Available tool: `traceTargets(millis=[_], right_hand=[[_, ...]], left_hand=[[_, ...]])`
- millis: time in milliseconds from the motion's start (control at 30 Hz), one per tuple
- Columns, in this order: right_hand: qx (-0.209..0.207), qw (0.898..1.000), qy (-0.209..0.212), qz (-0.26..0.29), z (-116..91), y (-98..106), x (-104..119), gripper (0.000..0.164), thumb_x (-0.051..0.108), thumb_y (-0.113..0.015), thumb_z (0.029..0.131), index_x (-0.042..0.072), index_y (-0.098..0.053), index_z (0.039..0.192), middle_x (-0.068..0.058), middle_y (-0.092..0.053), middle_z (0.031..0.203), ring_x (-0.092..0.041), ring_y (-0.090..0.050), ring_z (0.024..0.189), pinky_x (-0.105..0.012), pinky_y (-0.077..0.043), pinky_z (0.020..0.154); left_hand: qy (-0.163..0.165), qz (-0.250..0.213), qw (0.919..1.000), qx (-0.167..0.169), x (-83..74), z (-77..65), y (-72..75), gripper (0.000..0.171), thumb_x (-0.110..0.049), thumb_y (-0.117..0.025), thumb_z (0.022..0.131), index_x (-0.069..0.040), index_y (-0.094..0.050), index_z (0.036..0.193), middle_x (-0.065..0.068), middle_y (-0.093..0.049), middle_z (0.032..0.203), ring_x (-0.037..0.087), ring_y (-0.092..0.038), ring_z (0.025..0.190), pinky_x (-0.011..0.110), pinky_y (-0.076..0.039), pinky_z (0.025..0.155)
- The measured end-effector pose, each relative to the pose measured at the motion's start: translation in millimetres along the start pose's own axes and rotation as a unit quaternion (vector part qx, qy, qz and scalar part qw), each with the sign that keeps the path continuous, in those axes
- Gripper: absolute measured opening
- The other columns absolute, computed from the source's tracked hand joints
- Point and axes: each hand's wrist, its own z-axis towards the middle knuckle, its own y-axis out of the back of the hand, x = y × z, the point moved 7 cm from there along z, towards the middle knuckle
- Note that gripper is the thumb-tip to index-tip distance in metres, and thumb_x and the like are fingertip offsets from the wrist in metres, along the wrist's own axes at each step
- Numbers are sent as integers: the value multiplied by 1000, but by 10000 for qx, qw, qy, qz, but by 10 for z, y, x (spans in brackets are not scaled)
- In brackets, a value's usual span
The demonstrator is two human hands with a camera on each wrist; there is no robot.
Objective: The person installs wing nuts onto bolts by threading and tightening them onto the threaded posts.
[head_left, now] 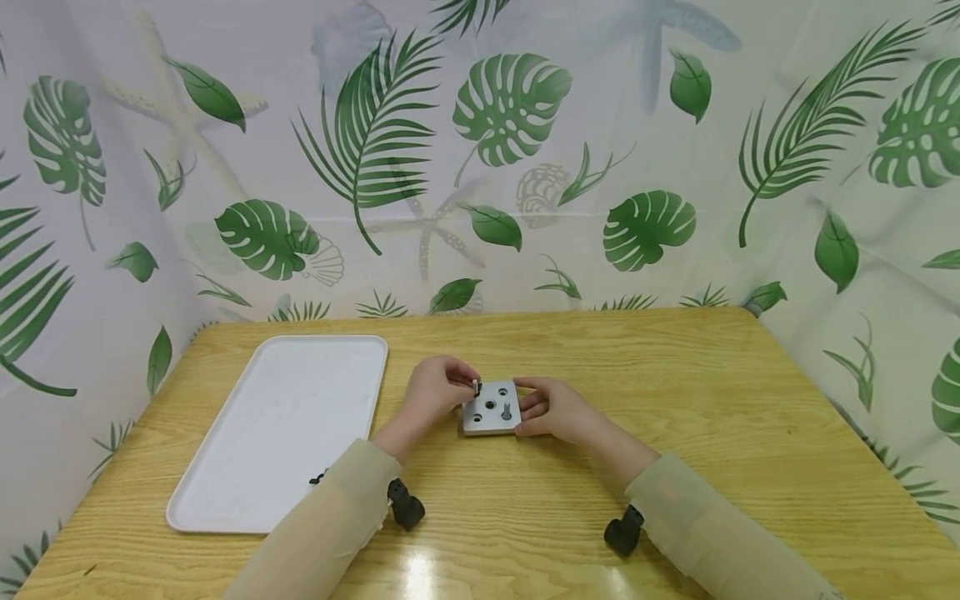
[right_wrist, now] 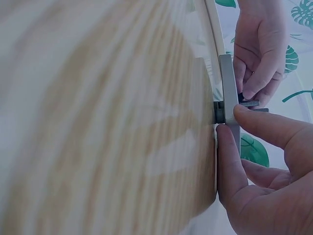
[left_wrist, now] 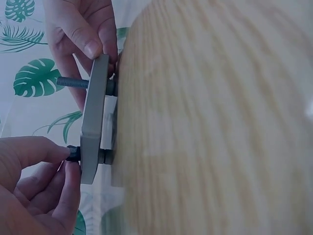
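Your sleeved left forearm (head_left: 322, 512) and right forearm (head_left: 723, 525) extend forward from the lower edge of the head view, converging toward its centre. Your left hand (head_left: 437, 390) pinches between thumb and fingertip, its other fingers bent inward. Your right hand (head_left: 557, 410), facing it and slightly apart, grips with thumb and fingers opposed.

The tray (head_left: 285, 425) lies on the table (head_left: 637, 358), left of the plate (head_left: 491, 416).
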Motion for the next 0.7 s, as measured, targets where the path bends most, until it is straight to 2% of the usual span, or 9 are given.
traceTargets(millis=[300, 500, 700], right_hand=[[2, 10000, 19, -22, -11, 1, 32, 80, -4, -80, 91, -3, -39, 160, -25, -65, 128, -23, -70, 107, -25, -59, 84], [47, 10000, 14, -44, -10, -1, 20, 79, -4, -79, 92, -3, -39, 161, -25, -65, 128, -22, -70, 106, -26, -59, 84], [73, 9999, 13, -75, 7, -5, 4, 79, -4, -78, 92, -4, -39, 160, -25, -65, 128, -20, -70, 105, -25, -59, 84]], left_hand=[[8, -208, 9994, 286, 53, 26, -12, 19, 5, -72, 93, -3, -80, 110, 13, -77, 107, 17, -68, 91, 27, -58, 81], [-65, -294, 9989, 367, 61, 25, -3, 18, 4, -73, 96, -1, -80, 112, 15, -79, 111, 20, -71, 96, 32, -61, 90], [-47, -342, 9987, 374, 78, 28, 9, 17, 4, -73, 96, 0, -80, 111, 16, -79, 112, 21, -73, 98, 32, -61, 89]])
